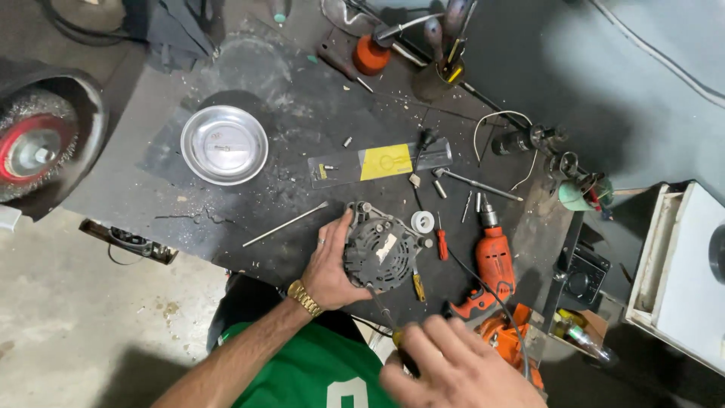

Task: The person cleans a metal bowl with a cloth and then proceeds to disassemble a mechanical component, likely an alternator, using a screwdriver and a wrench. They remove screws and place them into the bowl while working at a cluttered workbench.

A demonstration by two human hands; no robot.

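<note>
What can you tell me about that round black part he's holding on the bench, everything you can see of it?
The alternator is a round, dark, grimy part with a slotted black end cover facing up, a pale sticker on it, and a grey metal housing with lugs at its rim. It rests on the dark workbench, near the front edge. The left hand grips its left side. The right hand holds a screwdriver whose thin shaft reaches its lower edge; actual contact is unclear.

Green shirt, gold wristwatch (305,298), finger ring (321,242)
</note>
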